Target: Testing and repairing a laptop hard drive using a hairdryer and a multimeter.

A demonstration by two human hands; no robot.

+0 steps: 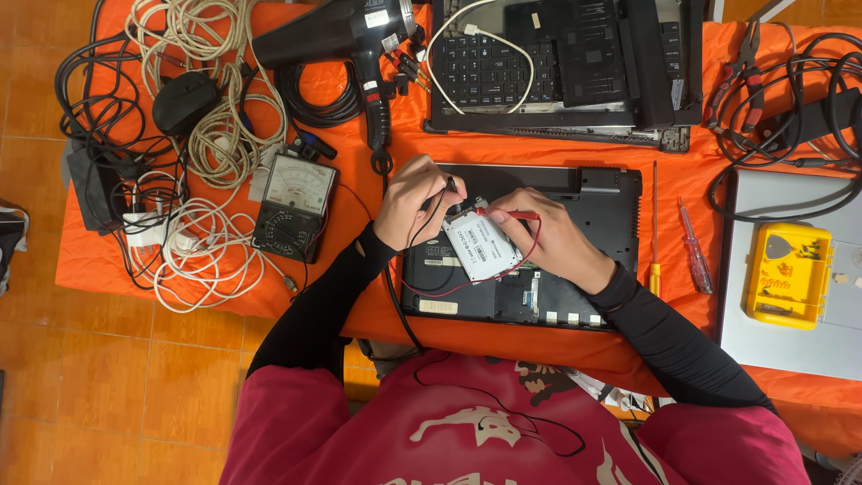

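A black laptop [593, 193] lies bottom-up on the orange cloth, with a silver drive [482, 245] resting on it. My left hand [411, 202] pinches a black meter probe whose tip touches the drive's top edge. My right hand [549, 238] holds a red probe [519, 215] against the same edge of the drive. Thin red and black leads [449, 289] loop from the probes across the laptop towards the analogue multimeter [294, 207] on the left.
A second opened laptop [561, 67] and a black hair dryer [346, 40] lie at the back. Tangled cables [193, 135] cover the left side. Two screwdrivers [693, 251], pliers [741, 76], a yellow parts box [790, 274] and a silver lid [790, 341] sit to the right.
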